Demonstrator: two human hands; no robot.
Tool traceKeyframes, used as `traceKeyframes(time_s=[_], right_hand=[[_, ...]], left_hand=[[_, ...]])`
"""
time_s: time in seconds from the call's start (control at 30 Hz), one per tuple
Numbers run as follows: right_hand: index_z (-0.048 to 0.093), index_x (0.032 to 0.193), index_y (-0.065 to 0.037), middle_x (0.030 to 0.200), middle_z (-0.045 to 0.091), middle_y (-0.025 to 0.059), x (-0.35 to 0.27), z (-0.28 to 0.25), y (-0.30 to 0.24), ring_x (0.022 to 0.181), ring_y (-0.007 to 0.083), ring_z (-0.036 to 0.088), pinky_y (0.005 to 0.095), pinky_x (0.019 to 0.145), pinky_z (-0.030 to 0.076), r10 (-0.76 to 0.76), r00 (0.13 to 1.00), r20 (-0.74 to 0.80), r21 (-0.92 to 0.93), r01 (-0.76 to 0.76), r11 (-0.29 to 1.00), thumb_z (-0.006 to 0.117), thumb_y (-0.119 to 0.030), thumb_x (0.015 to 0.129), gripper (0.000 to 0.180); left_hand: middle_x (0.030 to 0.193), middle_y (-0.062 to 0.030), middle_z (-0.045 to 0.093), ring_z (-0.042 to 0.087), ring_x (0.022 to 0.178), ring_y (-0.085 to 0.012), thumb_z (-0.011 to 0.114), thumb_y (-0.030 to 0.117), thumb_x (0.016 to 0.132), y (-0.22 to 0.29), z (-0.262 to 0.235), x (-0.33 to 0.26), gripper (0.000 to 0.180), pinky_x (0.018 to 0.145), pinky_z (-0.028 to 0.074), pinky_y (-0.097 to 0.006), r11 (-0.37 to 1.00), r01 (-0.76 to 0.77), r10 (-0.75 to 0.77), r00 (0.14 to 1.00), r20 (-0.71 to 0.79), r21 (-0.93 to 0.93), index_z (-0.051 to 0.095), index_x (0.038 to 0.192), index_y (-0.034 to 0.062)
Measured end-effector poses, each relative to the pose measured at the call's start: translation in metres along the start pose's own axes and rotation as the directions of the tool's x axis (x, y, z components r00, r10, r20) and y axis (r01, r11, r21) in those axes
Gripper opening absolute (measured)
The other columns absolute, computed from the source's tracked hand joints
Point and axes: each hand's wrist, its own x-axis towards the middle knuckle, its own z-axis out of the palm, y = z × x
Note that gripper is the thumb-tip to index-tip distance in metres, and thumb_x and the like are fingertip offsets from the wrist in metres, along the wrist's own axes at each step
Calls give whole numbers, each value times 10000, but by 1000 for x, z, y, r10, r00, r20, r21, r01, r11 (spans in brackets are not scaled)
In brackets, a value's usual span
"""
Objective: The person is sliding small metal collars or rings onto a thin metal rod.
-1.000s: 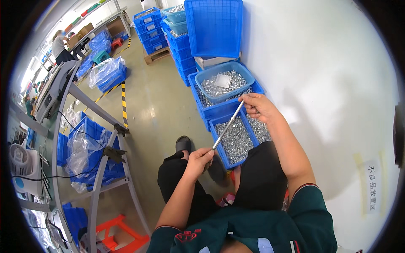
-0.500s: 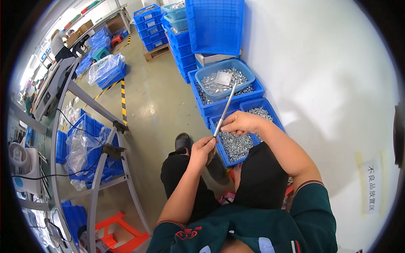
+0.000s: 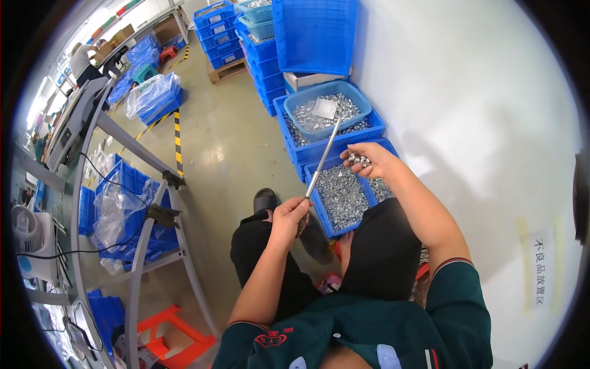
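My left hand (image 3: 289, 216) grips the lower end of a thin metal rod (image 3: 322, 157) that points up and away over the bins. My right hand (image 3: 369, 161) is cupped around a small heap of shiny metal parts (image 3: 359, 160), just right of the rod's middle. Below both hands lies a blue crate (image 3: 324, 215) filled with the same small silver parts. Behind it a light blue tub (image 3: 302, 99) of parts sits inside another blue crate, with a clear bag on top.
Stacked blue crates (image 3: 265, 52) stand along the white wall (image 3: 479, 123). A grey metal workbench frame (image 3: 141, 246) with blue bins under it is at my left. Yellow-black floor tape (image 3: 178, 144) crosses the floor. A person (image 3: 83, 61) works far back left.
My right hand drew back from the rod's far end toward me and now holds a handful of parts. The rod stands steeper. My left hand stayed on its lower end.
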Motion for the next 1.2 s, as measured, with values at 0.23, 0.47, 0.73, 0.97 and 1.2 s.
traceKeyframes(time_s=[0.23,0.47,0.73,0.97,1.2], right_hand=[[510,972,20,775,503,78,-11,2,-3,491,54,370,145,321,250,-135,978,160,8,136,991,499,-147,871,195],[516,923,-45,710,469,17,-10,-2,-5,470,41,357,142,336,249,-239,948,210,257,182,949,546,-196,872,162],[562,885,-57,672,461,12,-10,5,-4,466,53,372,152,331,241,-335,938,94,445,261,857,651,-229,803,210],[564,897,-25,678,456,-6,-16,16,-5,471,37,370,144,337,232,-467,879,99,284,425,860,642,-210,810,219],[598,940,-15,624,426,-37,-27,40,0,468,24,328,155,367,189,-322,936,140,-271,349,897,608,-155,823,182]], left_hand=[[594,-3,500,396,426,-61,521,213,878,-1,-5,-1,214,390,290,-208,997,48,-49,999,12,58,585,901,10],[612,1,504,431,498,-62,527,190,871,-6,-8,-5,203,468,327,-204,991,-6,3,1000,26,133,593,888,-1],[636,13,508,467,563,-59,541,178,862,-12,-10,-7,211,507,351,-200,986,11,-23,997,72,164,608,902,-18],[631,17,507,450,546,-52,539,187,866,-9,-9,-8,216,500,339,-196,988,14,-21,999,43,156,612,899,-13],[616,-2,505,454,545,-67,518,185,870,-1,-8,-6,208,504,340,-202,980,20,-28,999,35,196,594,889,-8]])
